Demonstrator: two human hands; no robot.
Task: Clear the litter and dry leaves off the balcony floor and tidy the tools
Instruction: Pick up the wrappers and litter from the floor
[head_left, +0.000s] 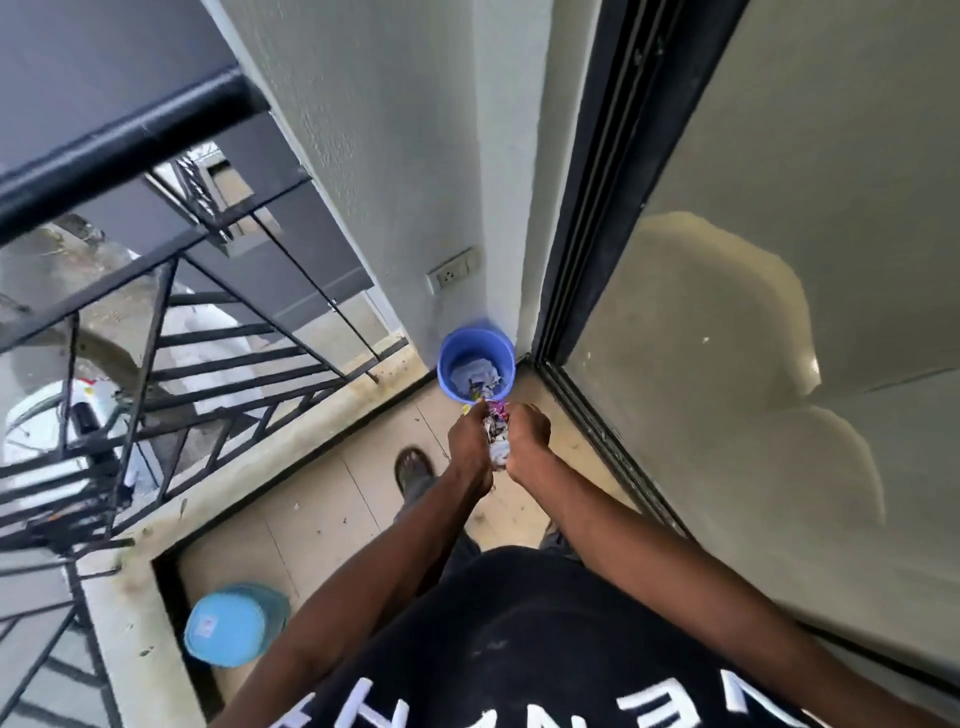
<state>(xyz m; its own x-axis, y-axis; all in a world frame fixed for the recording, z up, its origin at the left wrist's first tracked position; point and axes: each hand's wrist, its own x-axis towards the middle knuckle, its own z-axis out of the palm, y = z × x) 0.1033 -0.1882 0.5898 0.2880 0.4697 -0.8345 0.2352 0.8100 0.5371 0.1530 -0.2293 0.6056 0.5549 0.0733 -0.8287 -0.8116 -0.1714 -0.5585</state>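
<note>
Both my hands hold one crumpled bundle of litter (496, 435), white paper with coloured scraps, between them at the middle of the view. My left hand (469, 439) presses it from the left and my right hand (530, 440) grips it from the right with curled fingers. The bundle hangs just in front of a blue bin (452, 358) that stands in the far corner of the balcony. Grey-blue paper and other scraps lie inside the bin. Small dry bits are scattered on the beige tiled floor (332, 499).
A black metal railing (156, 332) on a low concrete curb runs along the left. A light blue upturned bucket (234, 626) sits by the curb near me. A glass sliding door (727, 364) lines the right side. A wall socket (454, 271) is above the bin. My sandalled foot (413, 467) stands on the tiles.
</note>
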